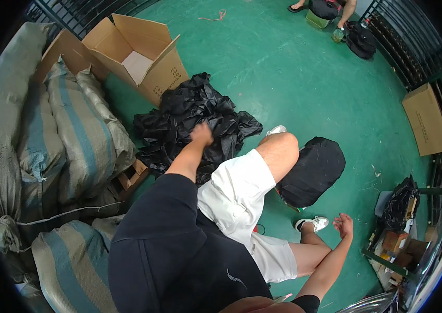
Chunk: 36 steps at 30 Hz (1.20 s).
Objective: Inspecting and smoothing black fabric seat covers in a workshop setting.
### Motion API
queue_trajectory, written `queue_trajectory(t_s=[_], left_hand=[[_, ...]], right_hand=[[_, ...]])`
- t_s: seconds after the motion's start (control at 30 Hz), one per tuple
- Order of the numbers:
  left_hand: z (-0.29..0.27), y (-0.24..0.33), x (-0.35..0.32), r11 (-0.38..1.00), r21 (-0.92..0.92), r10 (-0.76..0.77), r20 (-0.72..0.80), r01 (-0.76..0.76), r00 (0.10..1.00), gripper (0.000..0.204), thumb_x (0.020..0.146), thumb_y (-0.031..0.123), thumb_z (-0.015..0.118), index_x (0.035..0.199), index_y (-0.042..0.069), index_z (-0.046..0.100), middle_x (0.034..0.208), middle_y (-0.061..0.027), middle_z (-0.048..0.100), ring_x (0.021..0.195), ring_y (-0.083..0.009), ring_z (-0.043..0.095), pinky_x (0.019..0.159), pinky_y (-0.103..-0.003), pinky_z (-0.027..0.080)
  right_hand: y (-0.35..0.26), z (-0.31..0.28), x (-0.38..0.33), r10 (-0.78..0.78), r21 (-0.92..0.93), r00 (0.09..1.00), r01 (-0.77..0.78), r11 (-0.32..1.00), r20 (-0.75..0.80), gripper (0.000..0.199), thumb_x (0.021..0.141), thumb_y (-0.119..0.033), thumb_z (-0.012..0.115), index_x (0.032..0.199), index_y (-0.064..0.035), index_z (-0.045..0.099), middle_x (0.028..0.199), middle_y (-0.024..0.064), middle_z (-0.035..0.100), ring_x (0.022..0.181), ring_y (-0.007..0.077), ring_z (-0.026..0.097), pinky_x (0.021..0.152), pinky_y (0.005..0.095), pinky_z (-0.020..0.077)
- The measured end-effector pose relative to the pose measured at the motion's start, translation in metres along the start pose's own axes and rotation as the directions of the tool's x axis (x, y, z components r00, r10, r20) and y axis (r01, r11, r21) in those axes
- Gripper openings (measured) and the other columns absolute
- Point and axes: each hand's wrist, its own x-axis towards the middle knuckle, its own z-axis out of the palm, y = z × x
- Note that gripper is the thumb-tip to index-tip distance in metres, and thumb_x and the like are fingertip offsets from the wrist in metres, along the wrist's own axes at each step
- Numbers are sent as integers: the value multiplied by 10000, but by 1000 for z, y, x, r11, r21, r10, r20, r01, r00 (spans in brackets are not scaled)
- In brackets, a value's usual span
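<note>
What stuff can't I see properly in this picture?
All in the head view:
Left hand: its fingers are too blurred to tell whether they grip the black heap.
Under the heap: hidden by its own crumpled folds.
Inside the striped sacks: hidden by their woven sides.
The other person: cut off by the top edge, so most of the body is missing.

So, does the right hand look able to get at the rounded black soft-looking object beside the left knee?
Probably yes: the right hand looks empty, and only green floor seems to lie between it and the rounded black object. The nearer white shoe sits off to one side.
</note>
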Motion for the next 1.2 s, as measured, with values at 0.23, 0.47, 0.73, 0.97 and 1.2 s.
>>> queue_trajectory(t_s=[0.23, 0.47, 0.73, 0.97, 1.2], left_hand=[[38, -94, -13, 993, 18, -122, 117, 120, 986, 687, 792, 281, 742, 1373, 76, 437, 1447, -116, 460, 1305, -284, 474, 1065, -431, 375], [32, -102, -11, 974, 220, 59, -18, -54, 998, 271, 824, 201, 663, 1072, 102, 711, 1208, -111, 648, 1163, -292, 590, 957, -422, 428], [15, -135, -23, 936, 342, 157, -206, -79, 966, 247, 854, 195, 609, 1066, 109, 701, 1188, -100, 634, 1138, -290, 570, 914, -415, 446], [11, -171, -21, 954, 285, 168, -263, -90, 950, 297, 810, 193, 657, 1083, 83, 618, 1127, -113, 668, 1144, -268, 566, 923, -402, 430], [5, -166, -35, 989, 129, 100, -193, -76, 976, 294, 830, 181, 677, 1100, 105, 589, 1057, -130, 682, 1093, -311, 595, 924, -428, 452]], right_hand=[[0, 15, 0, 50, -52, 998, -52, 997, -39, 254, 943, -251, 605, 1114, -73, 546, 862, 111, 676, 636, 218, 664, 507, 295, 492], [-9, 31, -4, 11, -64, 1000, -11, 998, -1, 224, 941, -235, 615, 1080, -66, 569, 848, 102, 677, 634, 205, 664, 495, 288, 483], [-12, 35, -10, -48, -54, 999, 49, 997, 20, 223, 946, -241, 611, 1075, -61, 578, 850, 101, 675, 644, 203, 663, 500, 277, 473], [-19, 40, -7, -92, -70, 995, 95, 993, 40, 245, 953, -257, 618, 1084, -53, 581, 856, 96, 681, 626, 183, 663, 483, 260, 460], [-18, 39, -10, -74, -80, 997, 75, 994, 23, 252, 955, -267, 619, 1086, -55, 581, 847, 90, 678, 617, 181, 662, 481, 257, 463]])
